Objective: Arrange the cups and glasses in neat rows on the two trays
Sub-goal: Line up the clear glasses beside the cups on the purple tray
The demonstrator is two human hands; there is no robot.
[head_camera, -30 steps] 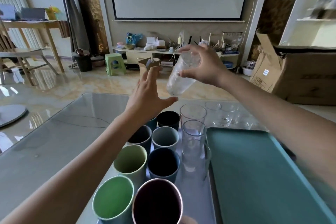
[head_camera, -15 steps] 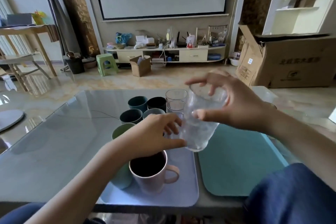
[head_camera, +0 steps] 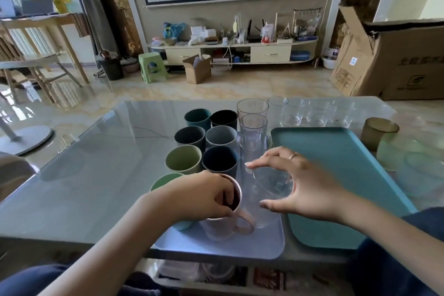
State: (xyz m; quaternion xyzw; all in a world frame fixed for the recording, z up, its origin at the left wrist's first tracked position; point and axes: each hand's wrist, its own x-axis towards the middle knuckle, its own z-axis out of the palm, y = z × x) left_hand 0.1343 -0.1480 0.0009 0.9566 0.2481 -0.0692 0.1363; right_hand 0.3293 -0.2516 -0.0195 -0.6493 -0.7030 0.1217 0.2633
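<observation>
- My left hand grips the rim of the pink mug, fingers curled over the lip and into the cup, at the near end of the lavender tray.
- My right hand spreads its thumb and fingers around the mouth of a clear glass; the glass stands on the lavender tray just at 3 o'clock of the mug. Whether the fingertips press the rim I cannot tell.
- Toward 12 o'clock from the mug, coloured cups run in two columns on the lavender tray: a light green cup, an olive cup, a navy cup, two grey cups and two dark ones beyond.
- Two tall glasses stand in line beyond the glass under my right hand.
- The teal tray lies at 3 o'clock of the lavender one.
- More clear glasses wait on the tabletop at the teal tray's far edge; an amber tumbler and a frosted green one sit to its right.
</observation>
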